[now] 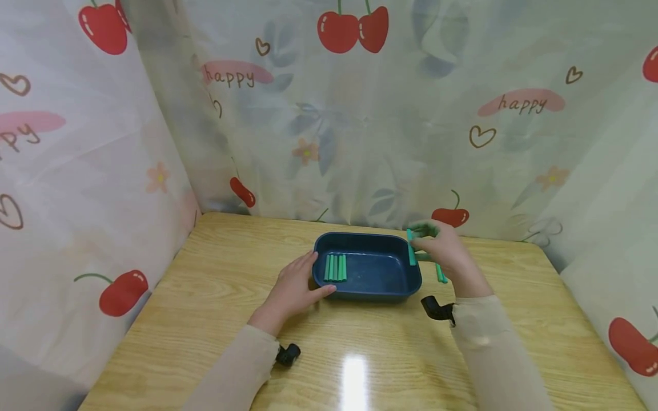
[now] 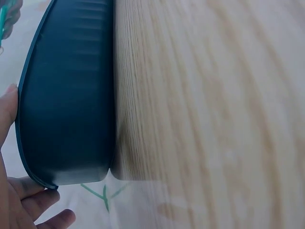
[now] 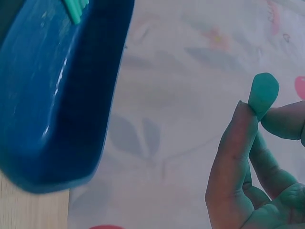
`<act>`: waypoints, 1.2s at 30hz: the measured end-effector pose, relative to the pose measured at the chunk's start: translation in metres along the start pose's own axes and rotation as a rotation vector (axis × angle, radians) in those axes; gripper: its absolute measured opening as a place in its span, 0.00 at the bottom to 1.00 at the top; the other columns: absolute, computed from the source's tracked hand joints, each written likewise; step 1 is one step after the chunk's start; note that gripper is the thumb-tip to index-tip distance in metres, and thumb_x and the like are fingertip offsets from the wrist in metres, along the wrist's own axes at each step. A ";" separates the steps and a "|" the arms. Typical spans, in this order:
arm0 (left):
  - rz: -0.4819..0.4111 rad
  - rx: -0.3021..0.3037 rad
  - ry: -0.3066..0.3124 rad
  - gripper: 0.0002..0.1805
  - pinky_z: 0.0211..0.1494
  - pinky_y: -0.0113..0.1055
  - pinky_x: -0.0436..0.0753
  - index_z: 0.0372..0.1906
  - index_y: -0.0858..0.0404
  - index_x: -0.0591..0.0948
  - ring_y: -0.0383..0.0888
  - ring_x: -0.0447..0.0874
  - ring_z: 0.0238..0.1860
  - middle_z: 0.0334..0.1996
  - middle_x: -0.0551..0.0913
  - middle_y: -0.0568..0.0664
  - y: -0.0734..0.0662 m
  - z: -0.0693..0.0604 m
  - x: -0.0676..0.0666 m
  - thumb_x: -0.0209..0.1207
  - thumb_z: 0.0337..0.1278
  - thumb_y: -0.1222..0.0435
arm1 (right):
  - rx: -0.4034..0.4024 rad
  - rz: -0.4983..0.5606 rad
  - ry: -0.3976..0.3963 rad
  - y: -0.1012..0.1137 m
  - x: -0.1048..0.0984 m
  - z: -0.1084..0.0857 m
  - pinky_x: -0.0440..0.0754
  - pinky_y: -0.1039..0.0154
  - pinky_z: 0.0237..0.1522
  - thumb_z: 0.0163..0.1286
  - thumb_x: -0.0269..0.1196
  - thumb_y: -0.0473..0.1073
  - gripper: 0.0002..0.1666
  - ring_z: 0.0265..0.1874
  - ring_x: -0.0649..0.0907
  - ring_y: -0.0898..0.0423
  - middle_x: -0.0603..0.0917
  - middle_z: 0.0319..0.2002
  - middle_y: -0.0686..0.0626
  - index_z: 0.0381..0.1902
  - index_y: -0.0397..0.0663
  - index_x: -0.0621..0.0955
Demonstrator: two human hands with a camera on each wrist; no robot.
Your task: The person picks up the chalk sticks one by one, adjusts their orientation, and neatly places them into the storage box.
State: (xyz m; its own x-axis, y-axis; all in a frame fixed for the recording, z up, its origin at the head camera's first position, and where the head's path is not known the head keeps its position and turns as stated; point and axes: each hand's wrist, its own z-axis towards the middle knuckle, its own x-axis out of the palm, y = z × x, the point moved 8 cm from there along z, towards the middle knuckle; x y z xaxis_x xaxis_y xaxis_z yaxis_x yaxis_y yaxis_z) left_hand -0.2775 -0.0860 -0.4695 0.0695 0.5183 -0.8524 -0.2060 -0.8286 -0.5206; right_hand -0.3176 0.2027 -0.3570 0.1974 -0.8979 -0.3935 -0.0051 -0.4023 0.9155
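Note:
A dark blue oblong plastic tub (image 1: 370, 295) stands on the table. Several green sticks (image 1: 336, 268) lie side by side in its left end. My left hand (image 1: 293, 288) holds that end, thumb at the front rim and fingers at the left side; in the left wrist view the fingertips (image 2: 40, 202) lie against the rim. Above the tub's right end, my right hand (image 1: 439, 248) pinches one green stick (image 1: 411, 248) between thumb and fingers. The right wrist view shows this held stick (image 3: 264, 93) end-on, its tip rounded.
More green sticks (image 1: 441, 273) lie on the table to the right of the tub, partly hidden by my right hand. The wooden table (image 1: 205, 319) ends at a patterned curtain (image 1: 349, 137) behind and on both sides. A black camera mount sits on each wrist.

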 end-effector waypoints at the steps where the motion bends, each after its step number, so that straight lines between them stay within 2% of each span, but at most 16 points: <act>1: 0.001 0.000 0.000 0.57 0.78 0.52 0.53 0.80 0.59 0.54 0.51 0.52 0.78 0.79 0.54 0.51 0.000 0.000 0.000 0.57 0.55 0.30 | -0.003 0.002 0.004 0.001 0.002 0.001 0.86 0.53 0.46 0.69 0.60 0.35 0.28 0.37 0.81 0.51 0.77 0.45 0.42 0.67 0.34 0.72; 11: -0.013 -0.006 -0.003 0.57 0.78 0.53 0.53 0.80 0.59 0.55 0.52 0.52 0.78 0.79 0.54 0.51 0.002 0.001 0.001 0.58 0.54 0.30 | -0.002 0.071 0.040 0.004 0.037 0.017 0.87 0.60 0.37 0.68 0.60 0.31 0.28 0.32 0.82 0.55 0.77 0.41 0.42 0.64 0.28 0.71; 17: -0.022 -0.005 -0.008 0.56 0.78 0.53 0.53 0.80 0.59 0.55 0.52 0.52 0.78 0.79 0.54 0.51 0.001 0.000 0.000 0.60 0.55 0.33 | -0.002 0.117 0.051 -0.001 0.059 0.027 0.86 0.61 0.33 0.68 0.59 0.31 0.27 0.33 0.80 0.55 0.77 0.43 0.41 0.64 0.28 0.73; 20: -0.030 -0.003 -0.010 0.55 0.78 0.53 0.53 0.80 0.59 0.55 0.53 0.52 0.78 0.79 0.55 0.51 0.000 -0.001 0.000 0.61 0.55 0.33 | 0.003 0.122 0.041 -0.008 0.067 0.033 0.85 0.62 0.33 0.68 0.60 0.32 0.25 0.33 0.79 0.55 0.78 0.42 0.42 0.63 0.30 0.75; 27: -0.028 -0.001 -0.008 0.56 0.78 0.53 0.53 0.80 0.59 0.55 0.53 0.52 0.78 0.79 0.55 0.51 0.000 -0.001 0.001 0.60 0.55 0.33 | 0.027 0.125 0.024 -0.027 0.082 0.046 0.85 0.53 0.40 0.67 0.60 0.32 0.24 0.33 0.80 0.56 0.81 0.39 0.46 0.61 0.32 0.76; 36: -0.029 0.004 -0.010 0.56 0.78 0.53 0.53 0.80 0.59 0.55 0.53 0.52 0.78 0.79 0.54 0.51 0.001 0.000 0.000 0.59 0.55 0.32 | 0.084 0.132 0.008 -0.045 0.097 0.057 0.85 0.56 0.37 0.67 0.60 0.32 0.21 0.29 0.81 0.56 0.81 0.37 0.46 0.58 0.34 0.78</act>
State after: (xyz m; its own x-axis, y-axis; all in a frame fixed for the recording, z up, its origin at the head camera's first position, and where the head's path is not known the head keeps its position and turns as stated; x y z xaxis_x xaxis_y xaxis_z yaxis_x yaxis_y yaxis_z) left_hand -0.2774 -0.0869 -0.4697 0.0661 0.5439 -0.8365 -0.2080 -0.8124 -0.5447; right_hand -0.3542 0.1236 -0.4412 0.1977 -0.9426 -0.2691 -0.1132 -0.2947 0.9489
